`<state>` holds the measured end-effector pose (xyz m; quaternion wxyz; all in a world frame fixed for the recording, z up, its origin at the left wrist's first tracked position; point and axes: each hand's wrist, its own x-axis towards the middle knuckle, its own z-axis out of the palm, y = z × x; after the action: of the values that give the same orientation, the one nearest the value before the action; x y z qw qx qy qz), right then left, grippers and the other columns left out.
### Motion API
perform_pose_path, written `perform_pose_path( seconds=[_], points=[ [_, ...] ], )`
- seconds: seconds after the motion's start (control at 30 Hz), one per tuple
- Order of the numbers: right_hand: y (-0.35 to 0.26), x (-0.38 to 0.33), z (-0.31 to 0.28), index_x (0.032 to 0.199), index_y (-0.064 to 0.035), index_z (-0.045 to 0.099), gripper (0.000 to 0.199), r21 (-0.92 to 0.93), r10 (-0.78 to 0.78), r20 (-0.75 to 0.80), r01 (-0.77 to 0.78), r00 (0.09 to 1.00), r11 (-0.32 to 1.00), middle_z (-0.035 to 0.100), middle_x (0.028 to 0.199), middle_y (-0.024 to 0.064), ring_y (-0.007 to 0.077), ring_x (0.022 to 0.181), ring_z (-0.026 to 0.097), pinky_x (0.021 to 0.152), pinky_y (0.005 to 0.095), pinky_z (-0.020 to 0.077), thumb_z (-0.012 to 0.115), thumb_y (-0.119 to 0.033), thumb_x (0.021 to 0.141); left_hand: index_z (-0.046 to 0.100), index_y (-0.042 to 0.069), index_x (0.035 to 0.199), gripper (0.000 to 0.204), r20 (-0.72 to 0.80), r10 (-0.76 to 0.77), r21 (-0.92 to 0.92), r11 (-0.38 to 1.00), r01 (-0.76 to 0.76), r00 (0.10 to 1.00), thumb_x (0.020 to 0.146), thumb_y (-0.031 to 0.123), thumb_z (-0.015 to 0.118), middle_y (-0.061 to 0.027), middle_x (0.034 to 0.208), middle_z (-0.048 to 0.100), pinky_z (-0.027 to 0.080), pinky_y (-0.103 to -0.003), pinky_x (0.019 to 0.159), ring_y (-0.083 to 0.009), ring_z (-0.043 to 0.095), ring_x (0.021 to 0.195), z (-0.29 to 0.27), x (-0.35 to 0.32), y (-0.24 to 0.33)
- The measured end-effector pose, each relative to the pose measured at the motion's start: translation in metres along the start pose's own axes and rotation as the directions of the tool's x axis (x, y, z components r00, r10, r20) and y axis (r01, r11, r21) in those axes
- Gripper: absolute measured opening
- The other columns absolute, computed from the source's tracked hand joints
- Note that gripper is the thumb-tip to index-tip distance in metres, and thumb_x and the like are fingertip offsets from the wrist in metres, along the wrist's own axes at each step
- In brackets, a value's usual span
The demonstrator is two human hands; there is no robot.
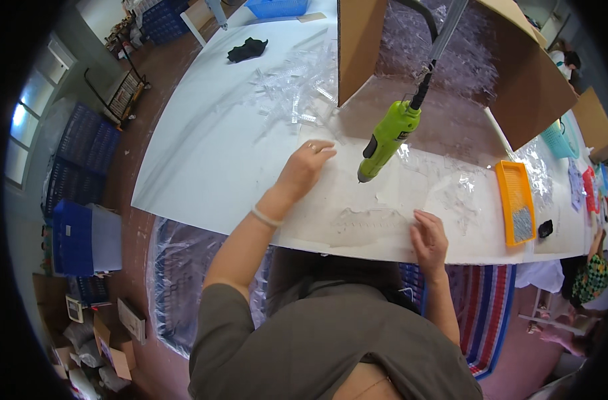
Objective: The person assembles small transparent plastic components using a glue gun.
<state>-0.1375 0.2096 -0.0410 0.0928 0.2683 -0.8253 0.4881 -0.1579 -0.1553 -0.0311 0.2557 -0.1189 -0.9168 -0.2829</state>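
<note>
My left hand [301, 172] is above the white tabletop, left of the hanging power screwdriver, with its fingers curled together; anything in them is too small or clear to make out. Near the front edge, my right hand [430, 241] rests with loosely bent fingers and the thumb apart, and nothing shows in it. Between the hands, a faint toothed strip [374, 219] lies on the table, hard to tell from the surface. The lime-green power screwdriver [388, 139] dangles tip down from a cord, touched by neither hand. Clear plastic pieces [297, 93] lie scattered beyond my left hand.
An open cardboard box [534, 80] on its side holds many clear plastic pieces [444, 50]. At right, an orange tray [515, 193] contains small grey screws [522, 223]. A black cloth [247, 50] lies far left. Blue crates [84, 150] stand on the floor; people sit at far right.
</note>
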Motion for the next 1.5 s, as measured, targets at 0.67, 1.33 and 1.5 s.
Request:
perform_pose_path(
  seconds=[0.67,1.33,1.5],
  points=[
    [-0.036,0.007,0.021,0.112,-0.0029,0.072,0.027,-0.107,-0.045,0.069,0.052,0.997,0.993,0.07,0.123,0.0118,0.032,0.124,0.062,0.109,0.0449,0.0469,0.075,0.003,0.085,0.065,0.002,0.107,0.019,-0.175,-0.329,-0.685,0.717,0.125,0.928,0.095,-0.012,0.061,-0.0101,0.118,0.066,0.056,-0.035,0.099,-0.0268,0.065,0.118,-0.037,-0.069,0.1],
    [-0.026,-0.013,0.022,0.114,0.0005,0.071,0.025,0.428,0.339,0.035,-0.321,0.94,0.845,0.072,0.105,0.0096,0.0154,0.089,0.07,0.083,0.0292,0.0578,0.076,0.003,0.09,0.063,0.001,0.118,0.018,0.383,-0.719,-0.906,-0.172,0.386,0.58,0.1,-0.003,0.064,-0.0115,0.118,0.065,0.056,-0.029,0.102,-0.0232,0.064,0.118,-0.003,-0.091,0.128],
    [-0.028,-0.01,0.012,0.115,-0.0033,0.074,0.021,0.268,0.397,0.064,-0.399,0.916,0.877,0.072,0.099,0.0068,0.0136,0.086,0.068,0.079,0.0253,0.0542,0.074,-0.005,0.094,0.073,0.0,0.106,0.015,0.01,-0.451,-0.468,0.786,0.403,0.892,0.091,-0.005,0.073,-0.01,0.11,0.068,0.056,-0.026,0.087,-0.0199,0.065,0.105,-0.003,-0.102,0.106]
  ],
)
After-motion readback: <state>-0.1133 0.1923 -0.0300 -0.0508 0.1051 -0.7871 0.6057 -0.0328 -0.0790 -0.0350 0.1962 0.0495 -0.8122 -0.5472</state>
